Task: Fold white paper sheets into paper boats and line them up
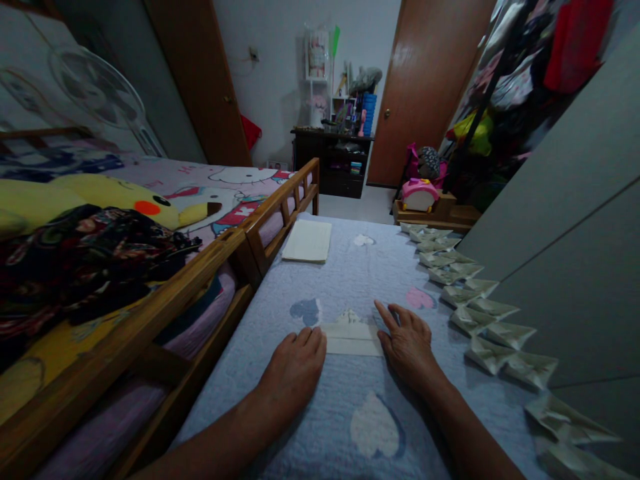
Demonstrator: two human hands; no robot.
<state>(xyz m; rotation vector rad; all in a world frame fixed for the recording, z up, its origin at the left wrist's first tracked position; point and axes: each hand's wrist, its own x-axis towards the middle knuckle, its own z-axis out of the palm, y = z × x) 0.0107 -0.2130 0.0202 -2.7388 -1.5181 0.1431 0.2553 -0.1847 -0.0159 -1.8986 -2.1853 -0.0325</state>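
Left hand on paper strip, grip unclear — right hand spread — folded papers rightward.

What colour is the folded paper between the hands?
The folded paper is off-white, best seen in the head view.

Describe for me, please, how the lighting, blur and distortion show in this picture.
Head view: dim light overall, with the clothes at upper right partly lost in darkness; head view: wide-lens stretching toward the edges, where the folded paper piece at lower right looks smeared; head view: left hand, right hand and paper strip readable, without strong glare.
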